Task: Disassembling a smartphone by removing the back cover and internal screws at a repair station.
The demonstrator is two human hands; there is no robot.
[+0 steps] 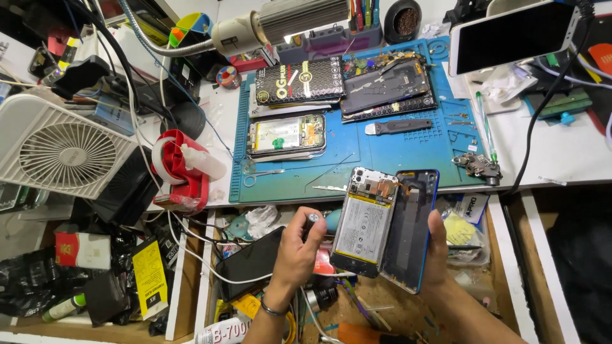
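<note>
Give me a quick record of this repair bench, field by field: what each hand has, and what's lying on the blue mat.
Left hand: fingers closed around a small screwdriver, tip towards the opened phone
Right hand: holds an opened phone with its battery showing, and a blue back cover beside it
Blue mat: another opened phone, a dark phone frame, a grey pry tool, tweezers
Left of the mat: white fan, red tape dispenser
Top right: phone with dark screen

Two opened phones lie on the blue mat (395, 153), one (287, 135) beside another (387, 86). One white fan (64, 150), one red tape dispenser (182, 169).
</note>
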